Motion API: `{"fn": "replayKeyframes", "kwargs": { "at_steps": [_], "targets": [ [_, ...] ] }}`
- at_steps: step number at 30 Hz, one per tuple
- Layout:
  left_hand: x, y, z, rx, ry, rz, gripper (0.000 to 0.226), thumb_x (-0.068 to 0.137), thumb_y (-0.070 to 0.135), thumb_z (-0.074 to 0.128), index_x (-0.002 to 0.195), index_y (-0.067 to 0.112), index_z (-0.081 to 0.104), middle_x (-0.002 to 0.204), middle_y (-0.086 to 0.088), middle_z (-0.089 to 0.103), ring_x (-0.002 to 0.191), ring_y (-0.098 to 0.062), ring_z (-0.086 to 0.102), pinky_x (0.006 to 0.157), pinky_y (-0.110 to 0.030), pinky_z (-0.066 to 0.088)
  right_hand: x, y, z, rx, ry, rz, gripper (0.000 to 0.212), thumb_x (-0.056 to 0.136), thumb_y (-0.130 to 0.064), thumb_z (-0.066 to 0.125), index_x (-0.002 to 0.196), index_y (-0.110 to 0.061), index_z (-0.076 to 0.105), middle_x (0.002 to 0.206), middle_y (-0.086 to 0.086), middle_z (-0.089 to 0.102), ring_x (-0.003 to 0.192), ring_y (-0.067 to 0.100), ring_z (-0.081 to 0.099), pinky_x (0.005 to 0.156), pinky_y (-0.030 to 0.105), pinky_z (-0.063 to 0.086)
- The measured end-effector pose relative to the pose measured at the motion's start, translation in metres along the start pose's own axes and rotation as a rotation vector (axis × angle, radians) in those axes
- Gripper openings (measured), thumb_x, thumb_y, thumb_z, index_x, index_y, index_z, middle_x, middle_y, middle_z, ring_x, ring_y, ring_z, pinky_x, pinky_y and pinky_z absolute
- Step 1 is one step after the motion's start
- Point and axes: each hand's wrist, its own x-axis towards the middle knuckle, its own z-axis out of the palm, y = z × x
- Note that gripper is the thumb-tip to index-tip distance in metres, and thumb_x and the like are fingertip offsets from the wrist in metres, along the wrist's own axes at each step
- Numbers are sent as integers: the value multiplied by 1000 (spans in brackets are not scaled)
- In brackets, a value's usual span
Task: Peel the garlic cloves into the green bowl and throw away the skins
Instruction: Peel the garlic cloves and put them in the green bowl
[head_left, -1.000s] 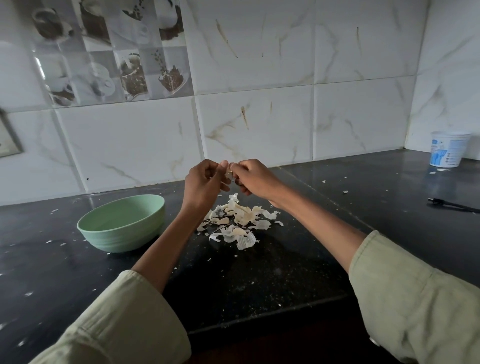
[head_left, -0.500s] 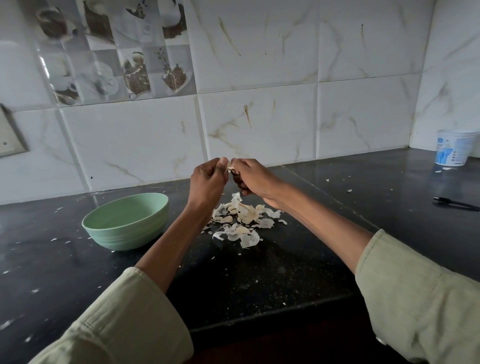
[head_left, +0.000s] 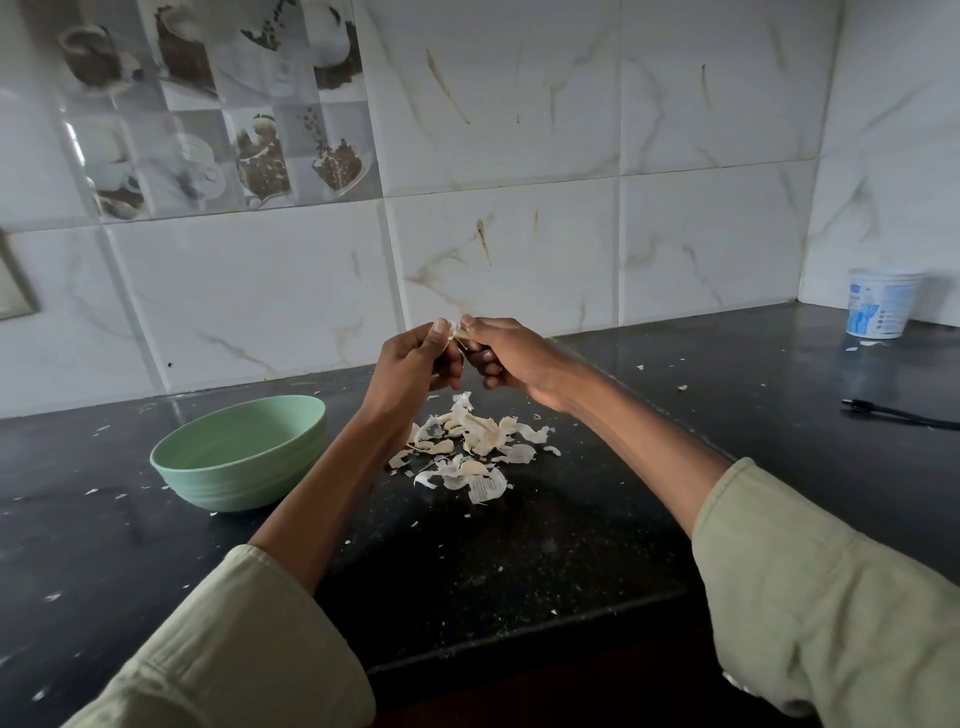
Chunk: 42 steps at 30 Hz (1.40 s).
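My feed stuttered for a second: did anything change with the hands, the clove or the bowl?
Very little. The left hand and right hand stay raised over the skins, both pinching the clove; only their fingers shifted slightly as they peel. Nothing was let go or dropped. The bowl, the skins and the tub have not moved on the counter; the slight drift is camera motion.

My sleeves (head_left: 810, 613) are pale green, like the mint bowl (head_left: 239, 457) at left. The counter (head_left: 519, 561) is speckled black; the skins (head_left: 467, 441) are cream-white.
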Motion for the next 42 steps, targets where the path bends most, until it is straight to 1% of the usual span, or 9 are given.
{"fn": "replayKeyframes", "kwargs": {
  "at_steps": [3, 4, 7, 10, 19, 25, 32, 37, 42],
  "targets": [
    [0, -1, -2, -64, -39, -61, 39, 111, 33, 49, 82, 10, 61, 74, -4, 63, 68, -16, 59, 71, -28, 53, 2, 3, -1, -99, 47, -29, 33, 112, -38, 40, 127, -21, 63, 76, -4, 43, 67, 9, 40, 63, 23, 41],
    [0, 0, -2, -101, -54, -81, 37, 111, 32, 49, 83, 10, 62, 75, -4, 63, 69, -15, 60, 71, -28, 54, 3, 4, 0, -108, 64, -37, 34, 112, -38, 39, 130, -21, 62, 81, -1, 45, 70, 10, 42, 63, 24, 43],
    [-2, 1, 1, -138, -94, -91, 35, 111, 30, 49, 85, 10, 62, 75, -2, 60, 70, -13, 58, 69, -25, 53, 1, 3, 4, -109, 88, -60, 38, 112, -41, 38, 100, -20, 67, 83, 8, 50, 69, 13, 45, 60, 25, 43],
    [-3, 2, 5, -103, -107, -80, 35, 111, 32, 50, 87, 9, 62, 75, -3, 59, 69, -13, 56, 69, -25, 52, -1, 0, 4, -9, 86, -47, 52, 110, -48, 39, 77, -17, 64, 73, 4, 59, 65, 15, 46, 58, 25, 42],
    [-4, 9, 6, -141, -73, -127, 36, 110, 29, 49, 81, 12, 61, 70, 1, 60, 66, -12, 56, 69, -26, 50, 5, 2, 3, 109, 60, 5, 32, 109, -38, 48, 88, -20, 64, 75, -1, 60, 64, 12, 46, 57, 24, 42],
    [-6, 12, 4, -243, -116, -175, 32, 109, 27, 48, 81, 14, 58, 72, 0, 56, 66, -10, 54, 68, -23, 50, 4, 1, 2, 122, 15, -21, 34, 109, -38, 47, 85, -21, 65, 79, -1, 62, 70, 14, 48, 61, 26, 41],
    [-8, 16, -2, -336, -206, -237, 30, 107, 22, 44, 78, 18, 52, 68, 3, 44, 58, -11, 36, 63, -25, 34, 1, 1, -4, 124, -62, -29, 37, 109, -37, 50, 84, -25, 74, 84, 1, 65, 65, 11, 44, 59, 25, 39],
    [-4, 12, -3, -5, -75, -172, 33, 104, 23, 53, 73, 14, 57, 62, 1, 51, 54, -12, 43, 57, -22, 41, 5, 3, -7, -532, 159, -381, 42, 111, -27, 45, 80, -2, 54, 64, 4, 39, 58, 11, 35, 60, 32, 32],
    [-2, 7, -8, 158, -24, -64, 35, 106, 22, 57, 76, 5, 66, 62, -5, 61, 52, -13, 53, 55, -22, 49, 10, 11, -16, -825, 227, -457, 38, 109, -28, 48, 77, -9, 52, 61, 1, 51, 56, 17, 40, 58, 38, 36]
  ]
}}
